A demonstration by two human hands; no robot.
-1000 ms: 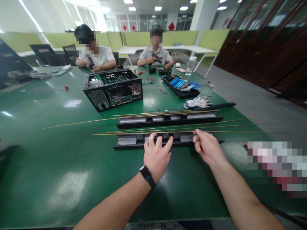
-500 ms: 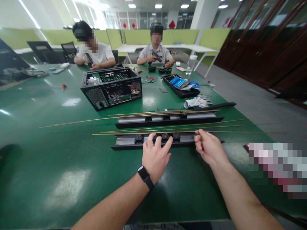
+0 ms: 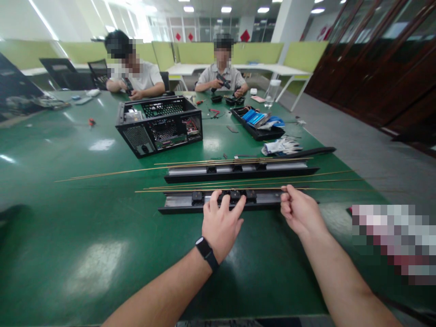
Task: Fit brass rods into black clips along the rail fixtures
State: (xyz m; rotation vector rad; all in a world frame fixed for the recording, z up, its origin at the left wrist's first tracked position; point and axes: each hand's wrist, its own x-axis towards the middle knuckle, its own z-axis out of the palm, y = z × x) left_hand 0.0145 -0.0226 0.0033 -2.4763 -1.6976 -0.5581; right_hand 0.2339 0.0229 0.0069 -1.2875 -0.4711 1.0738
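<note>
My right hand [image 3: 301,210] pinches a thin brass-coloured rod [image 3: 163,190] between thumb and fingertips. That rod lies lengthwise along the near black-edged metal rail [image 3: 177,210]. Over the middle of this rail is my left hand [image 3: 223,222], its fingers spread and their tips at the small black blocks [image 3: 235,194] seated in the channel. The fingers partly hide some blocks, and I cannot tell how firmly they press. More thin rods run just behind the held one. A second, similar rail [image 3: 190,177] stands parallel farther back, with rods [image 3: 119,171] lying across its top.
Behind the rails is an open black computer case [image 3: 160,131]. To the right are a black tray [image 3: 259,133] with blue parts, white gloves [image 3: 281,146] and a clear bottle [image 3: 271,93]. Two people sit across the green table [image 3: 85,218], holding tools. A blurred-out item [image 3: 395,240] lies at right.
My right hand has moved slightly right, and the pinched rod has slid the same way along the near rail. My left hand stays in place on the blocks.
</note>
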